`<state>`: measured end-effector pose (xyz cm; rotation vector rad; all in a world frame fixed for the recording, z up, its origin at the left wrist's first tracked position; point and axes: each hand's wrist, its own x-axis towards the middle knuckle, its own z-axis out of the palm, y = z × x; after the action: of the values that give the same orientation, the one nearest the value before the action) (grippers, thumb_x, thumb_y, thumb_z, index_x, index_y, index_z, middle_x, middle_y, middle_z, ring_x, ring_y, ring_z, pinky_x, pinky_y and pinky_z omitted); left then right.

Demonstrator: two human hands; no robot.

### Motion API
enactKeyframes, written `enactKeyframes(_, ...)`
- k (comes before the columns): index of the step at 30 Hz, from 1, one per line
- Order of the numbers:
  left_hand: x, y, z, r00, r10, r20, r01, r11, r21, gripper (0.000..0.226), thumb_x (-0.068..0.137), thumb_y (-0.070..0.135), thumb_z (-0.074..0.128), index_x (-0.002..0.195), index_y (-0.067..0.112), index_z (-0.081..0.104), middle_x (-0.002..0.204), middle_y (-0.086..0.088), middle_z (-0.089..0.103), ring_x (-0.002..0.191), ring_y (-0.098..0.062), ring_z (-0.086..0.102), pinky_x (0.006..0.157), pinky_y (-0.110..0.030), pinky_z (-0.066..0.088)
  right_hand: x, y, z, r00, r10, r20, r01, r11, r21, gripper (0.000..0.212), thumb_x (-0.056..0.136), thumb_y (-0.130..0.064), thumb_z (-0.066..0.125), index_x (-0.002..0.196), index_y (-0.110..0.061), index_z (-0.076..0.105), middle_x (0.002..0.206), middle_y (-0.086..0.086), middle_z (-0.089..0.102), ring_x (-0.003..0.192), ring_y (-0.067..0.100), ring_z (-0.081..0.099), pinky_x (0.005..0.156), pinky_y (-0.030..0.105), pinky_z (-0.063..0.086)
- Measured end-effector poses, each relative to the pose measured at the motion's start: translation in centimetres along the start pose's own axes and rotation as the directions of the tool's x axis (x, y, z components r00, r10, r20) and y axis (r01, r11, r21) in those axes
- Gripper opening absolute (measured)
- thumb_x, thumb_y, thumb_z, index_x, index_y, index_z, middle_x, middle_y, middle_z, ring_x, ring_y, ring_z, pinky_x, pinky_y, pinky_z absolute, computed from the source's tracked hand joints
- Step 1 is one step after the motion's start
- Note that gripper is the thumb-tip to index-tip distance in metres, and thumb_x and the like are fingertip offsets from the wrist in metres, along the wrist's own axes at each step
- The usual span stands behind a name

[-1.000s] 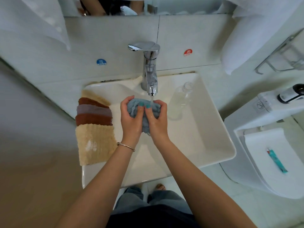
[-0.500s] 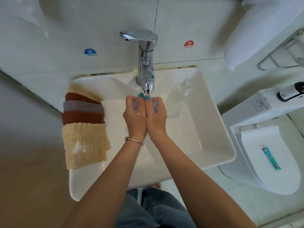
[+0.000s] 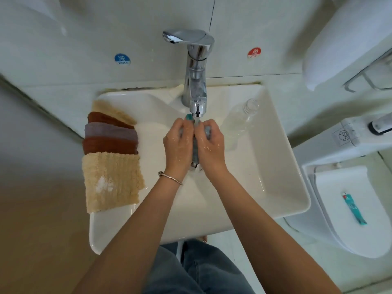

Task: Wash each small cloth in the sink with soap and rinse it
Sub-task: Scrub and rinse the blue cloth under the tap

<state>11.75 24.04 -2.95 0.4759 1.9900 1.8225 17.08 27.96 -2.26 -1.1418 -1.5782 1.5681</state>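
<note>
A wet blue cloth (image 3: 195,152) is bunched into a narrow roll between my two hands, over the white sink (image 3: 275,170). My left hand (image 3: 178,143) and my right hand (image 3: 212,145) both grip it, pressed together side by side, directly under the chrome tap (image 3: 196,81). A thin stream of water runs from the spout onto the cloth and my fingers. Most of the cloth is hidden by my hands. Several folded cloths (image 3: 110,132) in beige, brown and grey lie overlapping on the sink's left rim, the front beige cloth (image 3: 112,179) largest.
A clear plastic bottle (image 3: 237,124) lies inside the basin at the right, close to my right hand. A white toilet (image 3: 347,219) with a teal tube (image 3: 354,209) on its lid stands to the right. White towels hang above.
The spread blue cloth has been squeezed into a tight roll between my hands, which have closed together under the spout. The view has tilted down toward the basin.
</note>
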Motion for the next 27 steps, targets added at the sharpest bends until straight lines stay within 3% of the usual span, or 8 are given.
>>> enactKeyframes(4, -0.4, -0.4, -2.4, 0.988, -0.145, 0.059, 0.153, 0.976, -0.156, 0.005, 0.1, 0.029, 0.049, 0.097, 0.027, 0.052, 0.089, 0.012, 0.057, 0.083, -0.004, 0.057, 0.068, -0.016, 0.048, -1.2, 0.0, -1.7, 0.992, 0.054, 0.115, -0.067, 0.991, 0.114, 0.026, 0.093, -0.018, 0.064, 0.114, -0.012, 0.05, 0.1, 0.0, 0.061, 0.091, 0.011, 0.064, 0.079, 0.026, 0.056)
enactKeyframes(7, -1.0, -0.3, -2.8, 0.988, -0.099, 0.117, 0.114, 0.985, -0.128, 0.029, 0.096, 0.02, 0.058, 0.123, 0.026, 0.048, 0.103, 0.013, 0.057, 0.089, -0.002, 0.061, 0.074, -0.014, 0.051, -2.3, 0.4, -3.2, 0.982, 0.171, 0.084, -0.178, 0.98, 0.087, 0.024, 0.094, -0.026, 0.064, 0.109, -0.007, 0.063, 0.102, 0.01, 0.069, 0.097, 0.026, 0.068, 0.084, 0.037, 0.058)
enactKeyframes(10, -1.5, 0.3, -1.7, 0.97, -0.107, 0.217, 0.132, 0.986, -0.104, 0.014, 0.092, 0.016, 0.064, 0.104, 0.019, 0.058, 0.093, 0.009, 0.064, 0.082, -0.003, 0.063, 0.067, -0.011, 0.049, -3.1, 1.1, -4.6, 0.967, 0.255, 0.018, -0.255, 0.959, 0.122, 0.025, 0.093, -0.03, 0.064, 0.097, -0.005, 0.066, 0.098, 0.018, 0.07, 0.096, 0.035, 0.068, 0.083, 0.048, 0.058)
enactKeyframes(12, -1.6, 0.4, -1.4, 0.965, -0.151, 0.216, 0.182, 0.974, -0.132, 0.004, 0.093, 0.014, 0.062, 0.095, 0.017, 0.06, 0.088, 0.005, 0.065, 0.079, -0.006, 0.062, 0.066, -0.012, 0.049, -3.2, 1.0, -4.8, 0.975, 0.224, -0.001, -0.223, 0.968, 0.114, 0.018, 0.093, -0.028, 0.064, 0.093, -0.01, 0.064, 0.092, 0.013, 0.07, 0.089, 0.03, 0.07, 0.077, 0.039, 0.06)
enactKeyframes(14, -1.6, 0.3, -2.0, 0.966, -0.176, 0.188, 0.21, 0.96, -0.185, 0.005, 0.096, 0.012, 0.057, 0.097, 0.013, 0.061, 0.088, 0.003, 0.065, 0.079, -0.006, 0.062, 0.066, -0.013, 0.05, -3.0, 0.7, -4.2, 0.987, 0.163, -0.005, -0.162, 0.983, 0.088, 0.012, 0.095, -0.023, 0.061, 0.091, -0.012, 0.058, 0.085, 0.004, 0.065, 0.08, 0.017, 0.066, 0.071, 0.028, 0.057)
enactKeyframes(18, -1.5, -0.1, -3.8, 0.984, -0.141, 0.106, 0.16, 0.968, -0.194, 0.009, 0.098, 0.016, 0.055, 0.105, 0.012, 0.058, 0.094, 0.004, 0.064, 0.083, -0.004, 0.063, 0.07, -0.017, 0.053, -2.8, -0.2, -1.8, 0.997, 0.071, 0.03, -0.072, 0.996, 0.05, 0.01, 0.098, -0.02, 0.057, 0.1, -0.01, 0.055, 0.088, -0.001, 0.063, 0.075, 0.001, 0.063, 0.072, 0.022, 0.056)
enactKeyframes(24, -1.9, 0.4, -2.3, 0.974, -0.083, 0.212, 0.115, 0.983, -0.143, 0.021, 0.089, 0.014, 0.069, 0.105, 0.019, 0.056, 0.097, 0.006, 0.064, 0.083, 0.0, 0.062, 0.071, -0.013, 0.05, -2.7, 0.0, -3.8, 0.995, 0.092, -0.045, -0.088, 0.993, 0.084, 0.016, 0.098, -0.024, 0.057, 0.099, -0.008, 0.056, 0.087, 0.001, 0.063, 0.08, 0.011, 0.064, 0.075, 0.03, 0.056)
enactKeyframes(27, -1.9, 0.5, -2.5, 0.983, -0.024, 0.18, 0.047, 0.992, -0.121, 0.021, 0.087, 0.015, 0.071, 0.103, 0.022, 0.059, 0.097, 0.007, 0.065, 0.082, 0.003, 0.064, 0.072, -0.015, 0.051, -2.4, 0.1, -4.4, 0.992, 0.125, -0.008, -0.123, 0.984, 0.133, 0.017, 0.094, -0.021, 0.064, 0.099, -0.006, 0.058, 0.089, 0.002, 0.066, 0.082, 0.012, 0.067, 0.075, 0.028, 0.057)
